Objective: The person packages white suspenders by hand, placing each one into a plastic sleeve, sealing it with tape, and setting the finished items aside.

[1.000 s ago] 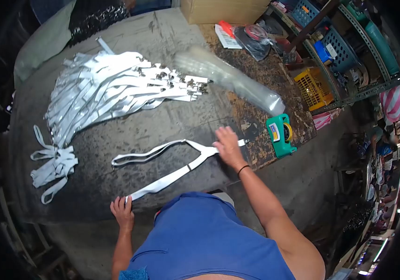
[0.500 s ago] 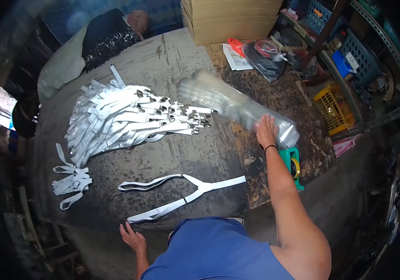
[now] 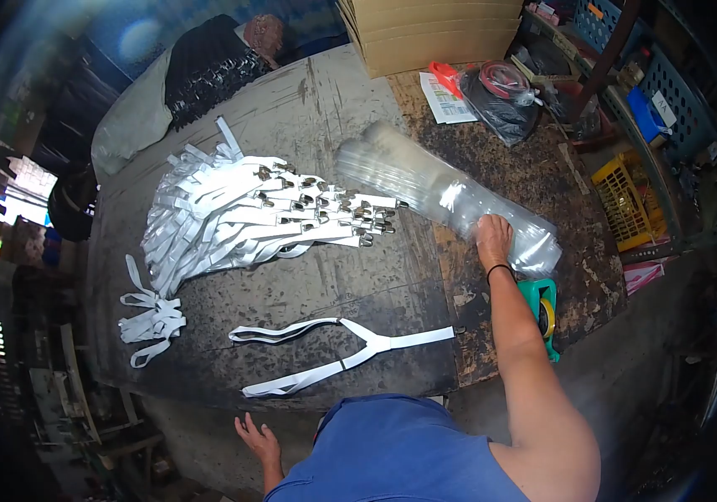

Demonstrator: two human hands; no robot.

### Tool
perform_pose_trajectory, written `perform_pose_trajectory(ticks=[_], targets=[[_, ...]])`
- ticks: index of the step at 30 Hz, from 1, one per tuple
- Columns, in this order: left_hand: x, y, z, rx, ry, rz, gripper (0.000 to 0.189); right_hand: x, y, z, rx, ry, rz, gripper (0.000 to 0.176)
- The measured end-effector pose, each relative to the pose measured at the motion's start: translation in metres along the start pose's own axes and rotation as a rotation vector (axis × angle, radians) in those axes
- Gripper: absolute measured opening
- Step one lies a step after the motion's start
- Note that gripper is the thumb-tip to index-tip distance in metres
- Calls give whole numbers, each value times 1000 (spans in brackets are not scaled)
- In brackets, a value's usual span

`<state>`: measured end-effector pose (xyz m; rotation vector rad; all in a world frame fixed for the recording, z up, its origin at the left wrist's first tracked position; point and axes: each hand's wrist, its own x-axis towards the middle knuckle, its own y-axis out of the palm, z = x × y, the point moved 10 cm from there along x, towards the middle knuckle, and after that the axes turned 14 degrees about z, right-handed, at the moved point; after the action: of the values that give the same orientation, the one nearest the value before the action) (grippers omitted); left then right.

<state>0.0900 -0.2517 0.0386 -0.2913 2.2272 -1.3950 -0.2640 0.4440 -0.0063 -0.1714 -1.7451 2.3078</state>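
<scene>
My right hand (image 3: 494, 238), with a dark band at the wrist, has its fingers curled down on the near edge of a stack of clear plastic bags (image 3: 459, 199). My left hand (image 3: 259, 443) hangs off the table's front edge, fingers apart and holding nothing. Between the hands lies a white Y-shaped strap (image 3: 375, 341) with its arms pointing left. A large pile of white straps with metal clips (image 3: 224, 209) spreads farther back on the left, and a small bundle of white straps (image 3: 152, 325) sits in front of it.
A green tape dispenser (image 3: 540, 314) stands beside my right forearm. Cardboard (image 3: 434, 38) rises at the back; a printed sheet (image 3: 448, 100) and a black plastic bag (image 3: 505, 117) lie near it. Shelving with a yellow basket (image 3: 622, 201) is at right. A filled sack (image 3: 132, 117) lies back left.
The fingers of my right hand have gone from spread flat to curled on the plastic bags. My left hand has moved slightly away from the strap's end. The whole view has shifted a little.
</scene>
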Motion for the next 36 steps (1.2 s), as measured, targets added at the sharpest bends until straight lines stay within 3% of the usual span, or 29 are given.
perform_pose_trajectory(ticks=[5, 7, 8, 10, 11, 14, 19, 23, 27, 29, 32, 35, 36], targets=[[12, -13, -16, -29, 71, -48, 57, 26, -22, -8, 99, 78, -69, 19], [20, -16, -24, -31, 116, -64, 56, 39, -33, -25, 454, 177, -105, 25], [24, -18, -29, -37, 145, -73, 55, 47, -35, -31, 452, 181, -111, 25], [31, -20, -44, -49, 180, -81, 55, 63, -52, -33, 532, -1, -231, 37], [34, -24, -55, -39, 216, -90, 53, 71, -56, -40, 528, 0, -236, 37], [39, -34, -90, -53, 294, -108, 50, 71, -15, -62, 1217, 464, 231, 51], [60, -41, -153, -92, 424, -112, 41, 59, -22, -21, 1504, 317, 327, 35], [75, -30, -263, -253, 661, 25, 28, 36, -12, 31, 1764, 254, 270, 17], [76, -9, -372, -329, 822, 196, 24, 6, 9, 69, 1632, 245, 228, 15], [75, 10, -405, -345, 921, 289, 23, -4, 14, 65, 1491, 354, 131, 17], [61, 19, -435, -294, 1028, 348, 23, 4, -3, 41, 1481, 483, 62, 30], [61, 30, -425, -214, 1038, 354, 23, 33, 1, -20, 1379, 607, 38, 43], [66, 35, -415, -217, 999, 368, 23, 55, -2, -37, 1354, 457, 53, 38]])
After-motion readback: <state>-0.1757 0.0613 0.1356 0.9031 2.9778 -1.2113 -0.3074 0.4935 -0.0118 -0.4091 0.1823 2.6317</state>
